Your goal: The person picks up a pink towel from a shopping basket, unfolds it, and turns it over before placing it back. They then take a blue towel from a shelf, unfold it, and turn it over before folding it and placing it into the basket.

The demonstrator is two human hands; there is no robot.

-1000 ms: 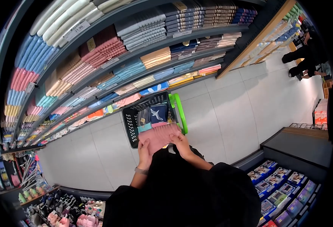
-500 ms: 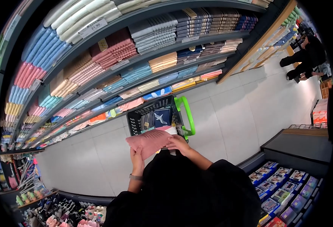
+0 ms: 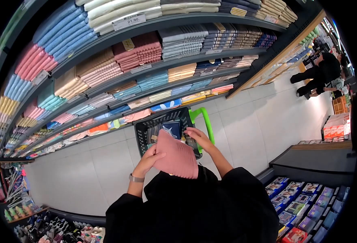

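Note:
A folded pink towel [image 3: 175,157] with a ribbed band is gripped at its left side by my left hand [image 3: 147,159], the thumb lying on top. My right hand [image 3: 198,137] is off the towel, above the right side of the black shopping basket [image 3: 143,128], its fingers loosely extended and apart from the cloth. Inside the basket lie a dark blue folded item [image 3: 172,128] with a white figure and a grey folded piece [image 3: 152,133]. The basket has a bright green handle [image 3: 207,123]. The towel covers part of the basket's near side.
Long shelves [image 3: 154,63] of stacked folded towels run along the far side. Boxed goods [image 3: 296,207] fill a bin at lower right, and shoes [image 3: 61,231] sit at lower left. A person in dark clothes [image 3: 326,69] stands farther down the tiled aisle.
My right hand has let go of the towel and moved up and right. The towel has turned, its ribbed side now hanging toward the lower right, still in my left hand.

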